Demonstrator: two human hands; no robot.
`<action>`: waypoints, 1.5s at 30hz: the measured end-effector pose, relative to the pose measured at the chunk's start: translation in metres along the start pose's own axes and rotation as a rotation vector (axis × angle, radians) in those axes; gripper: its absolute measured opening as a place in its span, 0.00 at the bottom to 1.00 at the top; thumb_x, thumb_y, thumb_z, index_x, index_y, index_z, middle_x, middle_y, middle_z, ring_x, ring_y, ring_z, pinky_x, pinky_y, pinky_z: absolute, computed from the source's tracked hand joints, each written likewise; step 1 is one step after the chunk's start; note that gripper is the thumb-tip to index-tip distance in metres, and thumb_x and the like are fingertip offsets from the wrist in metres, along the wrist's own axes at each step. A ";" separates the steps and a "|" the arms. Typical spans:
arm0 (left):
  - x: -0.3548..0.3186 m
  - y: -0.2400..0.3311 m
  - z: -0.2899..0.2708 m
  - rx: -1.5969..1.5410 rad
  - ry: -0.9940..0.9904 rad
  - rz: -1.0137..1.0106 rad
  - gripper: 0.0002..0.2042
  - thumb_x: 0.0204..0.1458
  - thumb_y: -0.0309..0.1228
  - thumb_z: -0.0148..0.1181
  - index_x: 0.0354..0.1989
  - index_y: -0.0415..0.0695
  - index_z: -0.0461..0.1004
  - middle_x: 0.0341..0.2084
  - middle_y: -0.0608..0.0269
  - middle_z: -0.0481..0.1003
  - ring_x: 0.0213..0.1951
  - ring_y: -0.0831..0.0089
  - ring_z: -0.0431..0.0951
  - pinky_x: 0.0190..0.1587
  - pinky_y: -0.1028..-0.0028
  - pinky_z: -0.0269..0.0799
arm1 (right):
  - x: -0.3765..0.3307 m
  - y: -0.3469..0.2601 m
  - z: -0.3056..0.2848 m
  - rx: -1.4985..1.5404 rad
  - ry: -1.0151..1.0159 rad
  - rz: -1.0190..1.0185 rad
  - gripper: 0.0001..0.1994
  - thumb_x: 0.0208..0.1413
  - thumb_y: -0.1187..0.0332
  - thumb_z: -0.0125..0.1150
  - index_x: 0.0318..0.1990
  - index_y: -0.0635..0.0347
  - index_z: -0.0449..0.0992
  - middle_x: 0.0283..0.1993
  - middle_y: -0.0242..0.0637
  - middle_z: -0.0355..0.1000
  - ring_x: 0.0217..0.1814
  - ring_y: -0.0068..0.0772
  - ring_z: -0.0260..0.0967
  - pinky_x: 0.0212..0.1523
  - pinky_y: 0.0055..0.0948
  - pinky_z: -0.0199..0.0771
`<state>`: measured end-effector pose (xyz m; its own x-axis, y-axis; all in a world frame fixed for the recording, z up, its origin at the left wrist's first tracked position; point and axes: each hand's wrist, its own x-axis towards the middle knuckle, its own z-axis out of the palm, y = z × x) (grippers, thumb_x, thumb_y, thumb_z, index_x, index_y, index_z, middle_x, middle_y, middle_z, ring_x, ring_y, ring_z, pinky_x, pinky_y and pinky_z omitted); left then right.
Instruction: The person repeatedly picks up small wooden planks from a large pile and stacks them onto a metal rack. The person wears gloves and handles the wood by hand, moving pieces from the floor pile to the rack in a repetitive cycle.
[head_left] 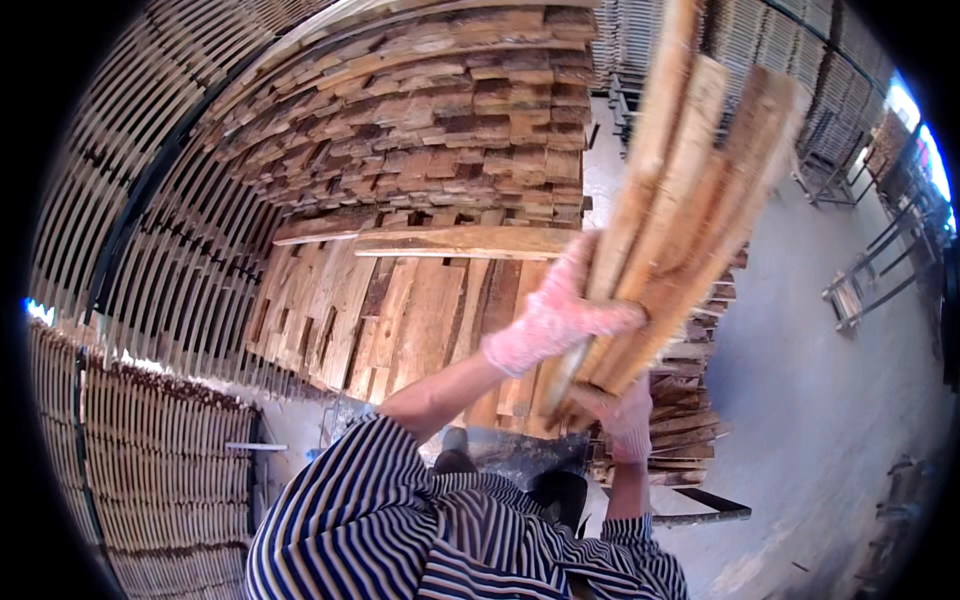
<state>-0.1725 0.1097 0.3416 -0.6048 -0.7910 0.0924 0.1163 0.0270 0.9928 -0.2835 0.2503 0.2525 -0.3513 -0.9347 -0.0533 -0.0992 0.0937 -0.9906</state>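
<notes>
A bundle of several rough wooden boards (690, 200) is held between my two hands, tilted up toward the far right. My left hand (560, 310), in a pink-and-white knit glove, grips the bundle's left side with the thumb laid across the boards. Lower down, my right hand (625, 415), in a similar glove, is closed around the near end; its fingers are partly hidden by the wood. Just left of the bundle lies a layer of flat boards (410, 310), with one long board (460, 242) set crosswise on it.
Behind the flat layer rises a tall stack of boards (430, 130). Slatted racks of stacked strips (130, 450) stand along the left. More boards (680, 420) are piled by my right hand. A metal frame stand (860, 280) is on the grey floor (780, 400) at right.
</notes>
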 end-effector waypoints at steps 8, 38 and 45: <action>-0.035 -0.035 -0.213 0.161 -0.154 0.214 0.52 0.35 0.35 0.86 0.70 0.38 0.60 0.58 0.56 0.75 0.57 0.67 0.75 0.62 0.65 0.74 | 0.084 -0.001 0.162 0.000 -0.229 -0.078 0.51 0.41 0.58 0.82 0.74 0.56 0.59 0.70 0.47 0.66 0.74 0.45 0.62 0.75 0.38 0.61; -0.216 -0.009 -0.559 0.521 0.405 -0.310 0.43 0.37 0.35 0.83 0.64 0.38 0.67 0.47 0.56 0.81 0.51 0.64 0.81 0.53 0.65 0.76 | 0.257 -0.012 0.298 -1.229 -0.139 -0.106 0.46 0.37 0.49 0.76 0.66 0.59 0.67 0.64 0.55 0.70 0.66 0.55 0.69 0.64 0.44 0.72; -0.237 -0.011 -0.631 1.454 0.117 -0.740 0.41 0.35 0.47 0.81 0.61 0.49 0.70 0.49 0.49 0.80 0.52 0.52 0.81 0.54 0.56 0.76 | 0.192 0.009 0.254 -1.356 -0.379 0.036 0.40 0.35 0.55 0.77 0.61 0.54 0.73 0.59 0.50 0.72 0.63 0.52 0.71 0.62 0.44 0.72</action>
<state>0.4669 -0.0892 0.2609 -0.1209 -0.9300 -0.3472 -0.9926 0.1089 0.0538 -0.1149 -0.0150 0.2013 -0.1256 -0.9387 -0.3210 -0.9795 0.1688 -0.1104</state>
